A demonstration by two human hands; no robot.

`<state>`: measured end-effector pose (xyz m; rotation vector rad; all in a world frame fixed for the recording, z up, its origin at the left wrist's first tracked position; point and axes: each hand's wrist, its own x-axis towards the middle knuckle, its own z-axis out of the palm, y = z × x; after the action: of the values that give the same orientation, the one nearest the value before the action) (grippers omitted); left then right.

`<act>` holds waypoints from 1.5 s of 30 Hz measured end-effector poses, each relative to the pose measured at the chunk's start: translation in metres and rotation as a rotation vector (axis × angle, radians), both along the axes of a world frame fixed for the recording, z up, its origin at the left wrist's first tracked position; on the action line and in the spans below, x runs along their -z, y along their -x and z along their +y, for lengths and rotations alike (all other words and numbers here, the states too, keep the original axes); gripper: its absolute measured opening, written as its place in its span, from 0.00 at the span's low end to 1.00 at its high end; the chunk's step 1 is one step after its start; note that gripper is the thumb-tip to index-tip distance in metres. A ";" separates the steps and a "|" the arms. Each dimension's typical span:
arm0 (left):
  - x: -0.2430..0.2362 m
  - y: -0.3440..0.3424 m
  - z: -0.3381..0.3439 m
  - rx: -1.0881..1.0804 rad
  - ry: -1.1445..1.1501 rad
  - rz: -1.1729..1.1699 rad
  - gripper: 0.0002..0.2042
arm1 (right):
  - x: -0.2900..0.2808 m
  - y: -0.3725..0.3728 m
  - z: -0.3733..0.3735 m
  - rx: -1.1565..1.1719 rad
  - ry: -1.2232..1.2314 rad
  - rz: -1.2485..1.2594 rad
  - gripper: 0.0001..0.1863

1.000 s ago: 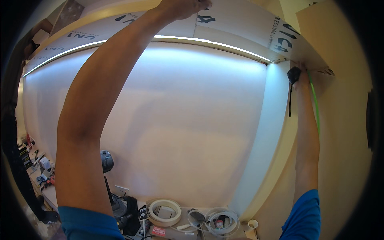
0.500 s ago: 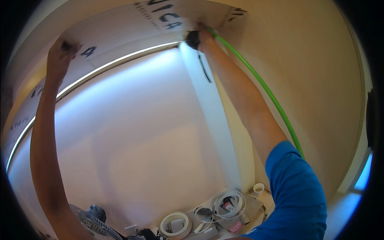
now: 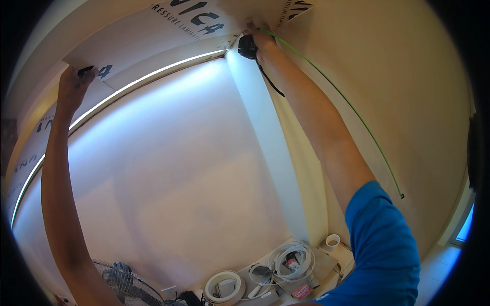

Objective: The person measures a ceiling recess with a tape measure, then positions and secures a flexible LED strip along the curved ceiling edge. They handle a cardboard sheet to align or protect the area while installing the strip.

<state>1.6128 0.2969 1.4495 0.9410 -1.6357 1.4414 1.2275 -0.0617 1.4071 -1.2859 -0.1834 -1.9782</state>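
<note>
Both my arms reach up to a pale overhead panel [image 3: 148,33] with dark lettering. My right hand [image 3: 263,41] grips a black tape measure [image 3: 248,47] at the panel's far right, by the wall corner. Its green blade [image 3: 347,100] runs out from the hand and arcs down to the right, with its hooked end [image 3: 402,196] hanging free before the wall. A black strap dangles under the case. At the panel's left edge my left hand [image 3: 74,84] is closed around a small dark stick-like thing [image 3: 85,70], too small to name.
A light strip [image 3: 168,69] glows along the panel's lower edge. Below are a wire fan guard [image 3: 130,285], a roll of pale edging tape [image 3: 224,286], coiled clear tubing [image 3: 293,260] and a white cup [image 3: 333,240]. A wall [image 3: 408,102] rises at my right.
The green blade has turned edge-on and swung, so its hooked end now shows. My left hand has shifted slightly down and left; my right hand remains at the corner.
</note>
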 end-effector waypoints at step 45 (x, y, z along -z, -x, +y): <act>0.017 0.015 0.000 0.091 0.034 0.127 0.11 | 0.005 0.012 -0.012 0.163 0.001 -0.253 0.37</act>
<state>1.5979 0.2966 1.4325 0.9084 -1.5372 1.3170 1.2159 -0.0741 1.4021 -1.0768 -0.2071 -2.2792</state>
